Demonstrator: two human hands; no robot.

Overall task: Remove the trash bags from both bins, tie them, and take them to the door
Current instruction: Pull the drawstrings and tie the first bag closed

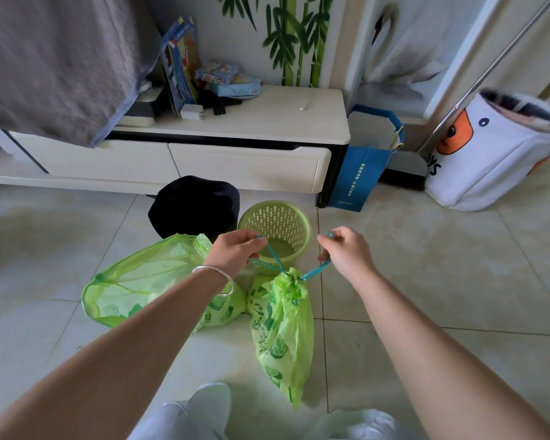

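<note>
1. Head view, progress check: both green trash bags are out of their bins and lie on the tiled floor [426,265]. Removal step judged complete.
2. Green perforated bin [275,231] stands unlined, just behind the hands. A second, dark bin [192,206] stands to its left; whether a liner remains inside cannot be told.
3. Right-hand bag [281,328]: mouth gathered shut at a puckered neck, with two blue drawstring ends [315,271] running out from it. Left hand [235,252] pinches one end, right hand [350,249] pinches the other, and the ends are drawn apart and upward. Each grip is clenched on its string. The body of the bag rests on the floor in front of the person's knees.
4. A finished knot is not visible at the neck; tying of this bag is judged in progress, not complete.
5. Left-hand bag [134,287]: lies on its side under the left forearm, mouth wide open, drawstring slack. Untied; no hand touches it.
6. Outstanding, by judgement: finish the knot on the first bag, cinch and tie the second, carry both to the door. No door is identifiable from here.
7. Overall: roughly the midpoint of the task.
</note>
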